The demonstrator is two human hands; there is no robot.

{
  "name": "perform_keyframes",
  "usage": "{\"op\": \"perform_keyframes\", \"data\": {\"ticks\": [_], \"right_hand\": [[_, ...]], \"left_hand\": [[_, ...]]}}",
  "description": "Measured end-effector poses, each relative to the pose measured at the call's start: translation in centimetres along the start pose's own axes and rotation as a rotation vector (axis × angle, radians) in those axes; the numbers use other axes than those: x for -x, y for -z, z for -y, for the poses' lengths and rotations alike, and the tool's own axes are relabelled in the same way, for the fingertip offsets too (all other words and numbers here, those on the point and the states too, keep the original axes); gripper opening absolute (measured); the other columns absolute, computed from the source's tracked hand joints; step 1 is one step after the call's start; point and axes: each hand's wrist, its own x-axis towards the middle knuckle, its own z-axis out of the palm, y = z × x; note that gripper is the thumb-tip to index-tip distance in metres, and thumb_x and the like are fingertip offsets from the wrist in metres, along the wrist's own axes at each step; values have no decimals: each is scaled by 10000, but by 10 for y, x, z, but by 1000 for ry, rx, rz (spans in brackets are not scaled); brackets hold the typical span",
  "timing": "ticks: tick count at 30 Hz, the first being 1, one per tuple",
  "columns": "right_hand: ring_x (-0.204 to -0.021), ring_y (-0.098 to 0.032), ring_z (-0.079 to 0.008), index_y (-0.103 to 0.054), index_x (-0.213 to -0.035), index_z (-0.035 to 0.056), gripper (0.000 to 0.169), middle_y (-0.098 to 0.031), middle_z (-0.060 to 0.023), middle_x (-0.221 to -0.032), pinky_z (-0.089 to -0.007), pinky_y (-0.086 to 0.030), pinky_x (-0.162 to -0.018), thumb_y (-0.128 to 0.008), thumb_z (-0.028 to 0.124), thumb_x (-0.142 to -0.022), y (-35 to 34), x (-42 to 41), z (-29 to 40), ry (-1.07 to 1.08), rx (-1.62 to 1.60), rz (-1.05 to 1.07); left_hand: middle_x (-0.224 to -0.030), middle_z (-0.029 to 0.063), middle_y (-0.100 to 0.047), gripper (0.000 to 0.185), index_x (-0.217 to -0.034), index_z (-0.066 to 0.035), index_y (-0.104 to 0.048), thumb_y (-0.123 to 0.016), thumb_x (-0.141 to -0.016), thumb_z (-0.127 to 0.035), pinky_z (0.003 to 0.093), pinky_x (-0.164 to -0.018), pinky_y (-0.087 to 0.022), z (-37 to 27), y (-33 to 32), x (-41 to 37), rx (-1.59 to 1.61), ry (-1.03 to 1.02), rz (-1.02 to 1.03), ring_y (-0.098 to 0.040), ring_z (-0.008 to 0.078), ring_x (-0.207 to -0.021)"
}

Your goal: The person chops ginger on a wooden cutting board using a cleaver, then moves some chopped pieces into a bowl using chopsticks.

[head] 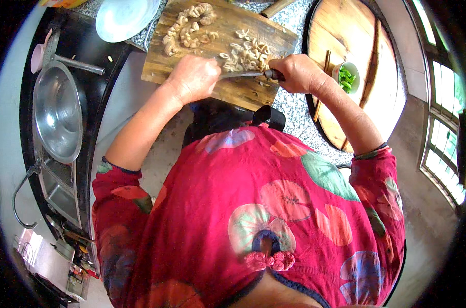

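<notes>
A wooden cutting board lies before me. My right hand grips the dark handle of a kitchen knife; its blade points left across the board. At the blade's far end is my left hand, its fingers curled into a fist. Whatever those fingers hold or touch is hidden. Just beyond the blade sits a heap of cut pale rings and strips, seemingly intestine. Uncut, ruffled lengths of the same food curl over the board's upper left.
To the right, a round wooden board carries chopsticks and a bowl of cut green vegetable. A pale basin stands upper left. On the dark left counter are a metal wok or basin and a sink.
</notes>
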Motion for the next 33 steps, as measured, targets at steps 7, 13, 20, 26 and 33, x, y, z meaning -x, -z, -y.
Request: {"op": "perform_keyframes", "data": {"ticks": [7, 13, 20, 26, 33], "right_hand": [[-820, -672, -367, -617, -915, 65, 210, -677, -164, -795, -472, -535, -701, -648, 91, -708, 42, -2, 42, -30, 151, 62], [-745, -656, -375, -594, -866, 90, 147, -655, -156, -741, -473, -514, -650, -653, 119, -735, 6, -10, -8, 45, 51, -58], [-761, -664, -370, -616, -868, 83, 152, -662, -158, -744, -474, -521, -659, -652, 102, -722, 43, -9, 28, 49, 137, -15], [-785, -666, -356, -636, -860, 86, 169, -664, -144, -755, -463, -519, -677, -659, 51, -696, 63, -24, 19, 88, 201, 21], [-824, -683, -358, -670, -909, 84, 204, -687, -141, -828, -470, -554, -702, -628, 82, -709, 73, -18, -1, 85, 259, 23]], "left_hand": [[-808, 69, -625, 103, -789, -85, -655, -627, -774, -183, 396, -631, -540, 7, -7, 22, 108, 2, -207, -666, 265, -754], [-823, 87, -598, 134, -811, -73, -615, -662, -767, -190, 416, -640, -530, -4, 3, -1, 3, 74, -15, -643, 289, -734], [-803, 86, -598, 127, -819, -85, -621, -661, -790, -202, 421, -636, -528, 6, -12, 22, 98, 57, -234, -643, 297, -727], [-799, 94, -585, 134, -810, -84, -614, -666, -795, -206, 427, -612, -520, 0, -4, 16, 111, 161, -221, -635, 314, -725], [-800, 88, -592, 136, -786, -91, -602, -672, -782, -208, 426, -608, -519, -3, -3, -10, 111, 149, -270, -639, 303, -724]]}}
